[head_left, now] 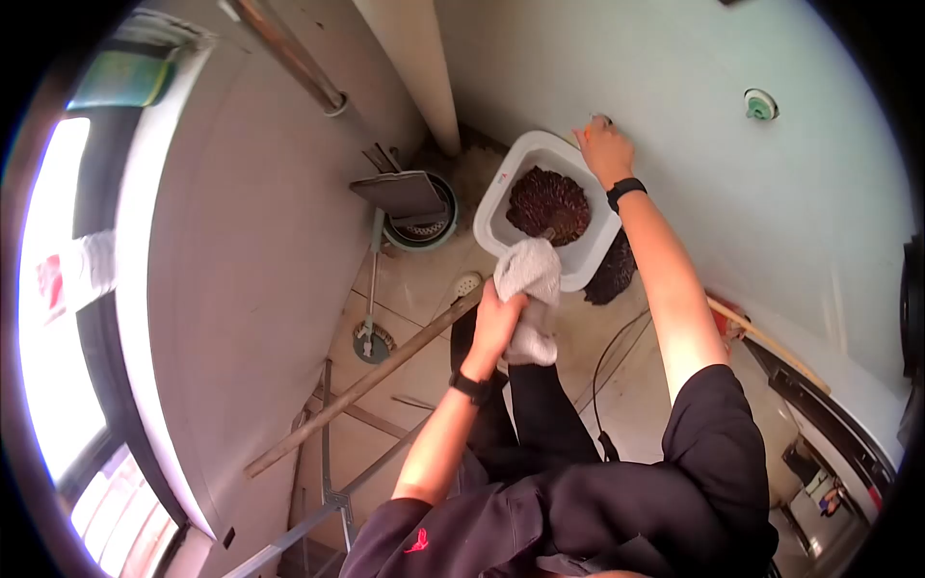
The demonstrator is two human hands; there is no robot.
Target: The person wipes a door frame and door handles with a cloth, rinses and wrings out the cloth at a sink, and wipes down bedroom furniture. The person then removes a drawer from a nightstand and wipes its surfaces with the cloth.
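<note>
My left hand (pixel 496 323) is closed around a bunched whitish cloth (pixel 530 272), which hangs in front of the near rim of a white basin (pixel 489 207). Inside the basin lies a dark reddish-brown shaggy mop head (pixel 549 204). A wooden pole (pixel 361 383) runs from the lower left up to my left hand and lines up with the mop head; whether my fingers also grip it is hidden. Above the basin's far right corner, my right hand (pixel 607 154) reaches to the wall. Its fingers are curled at a small fitting with an orange bit, too small to make out.
A dark shaggy piece (pixel 614 270) lies right of the basin. Left stand a bucket (pixel 424 217) with a grey dustpan (pixel 405 196) over it, and a long-handled brush (pixel 372 342). A black cable (pixel 597 385) crosses the floor. A metal frame (pixel 332 499) stands lower left.
</note>
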